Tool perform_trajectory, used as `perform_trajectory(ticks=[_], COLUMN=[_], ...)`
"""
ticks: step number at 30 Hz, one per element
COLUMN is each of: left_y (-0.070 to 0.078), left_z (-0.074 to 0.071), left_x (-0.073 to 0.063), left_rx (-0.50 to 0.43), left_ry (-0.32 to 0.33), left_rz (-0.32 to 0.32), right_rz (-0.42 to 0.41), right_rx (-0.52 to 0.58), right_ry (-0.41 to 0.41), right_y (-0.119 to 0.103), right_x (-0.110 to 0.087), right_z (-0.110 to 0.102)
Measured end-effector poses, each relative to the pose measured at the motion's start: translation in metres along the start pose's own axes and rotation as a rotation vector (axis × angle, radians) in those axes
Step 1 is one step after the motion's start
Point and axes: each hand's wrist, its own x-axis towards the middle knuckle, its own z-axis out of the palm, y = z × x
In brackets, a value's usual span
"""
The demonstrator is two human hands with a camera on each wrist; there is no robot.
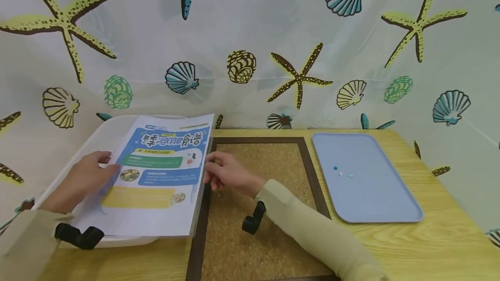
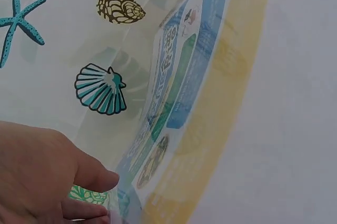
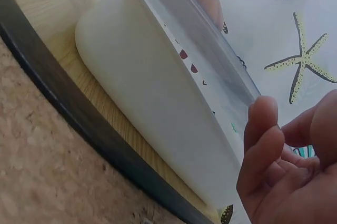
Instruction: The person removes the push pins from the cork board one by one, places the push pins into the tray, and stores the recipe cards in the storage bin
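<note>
A printed sheet (image 1: 152, 221) with blue, green and yellow panels and Chinese lettering is held up over a white plastic bin (image 1: 108, 134). It seems to lie with or inside clear plastic, whose glossy edge (image 3: 221, 50) shows in the right wrist view. My left hand (image 1: 86, 176) pinches the sheet's left edge, thumb in front. On the opposite side, my right hand (image 1: 228, 172) pinches the right edge between thumb and fingers. Part of the bin's inside is hidden behind the sheet.
Right of the bin, a cork board (image 1: 265, 237) with a dark brown frame lies on the wooden table (image 1: 441, 229). Beyond it sits a light blue tray (image 1: 379, 198) with small blue and white bits (image 1: 340, 174). A shell-patterned curtain (image 1: 234, 103) hangs behind.
</note>
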Motion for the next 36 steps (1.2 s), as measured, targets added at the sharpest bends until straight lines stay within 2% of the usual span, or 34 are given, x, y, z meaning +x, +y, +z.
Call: perform_trajectory(ticks=[3,7,12,18,24,30,32,36], left_y=[-0.004,-0.008,-0.014,-0.021,-0.029,-0.029,-0.028,-0.028], left_z=[-0.005,-0.011,-0.015,-0.017,-0.023,-0.025,-0.026,-0.028], left_x=[0.0,0.001,0.001,0.004,0.004,0.001,0.001,0.001], left_rx=[0.001,0.006,0.002,0.013,0.018,0.018,0.02,0.072], left_ry=[-0.001,-0.01,-0.03,0.016,0.032,0.052,0.066,0.147], left_rz=[0.0,-0.032,-0.062,-0.105,-0.124,-0.146,-0.147,-0.132], right_rz=[0.001,-0.004,0.005,0.032,0.046,0.063,0.068,0.079], right_rx=[-0.012,-0.018,0.03,0.058,0.076,0.076,0.055,-0.041], right_ry=[0.011,0.016,0.014,0.044,0.06,0.103,0.124,0.204], right_y=[-0.001,-0.003,-0.005,-0.007,-0.012,-0.014,-0.014,-0.012], right_x=[0.006,0.014,0.026,0.039,0.046,0.051,0.052,0.052], right_z=[0.007,0.019,0.032,0.046,0.057,0.064,0.065,0.065])
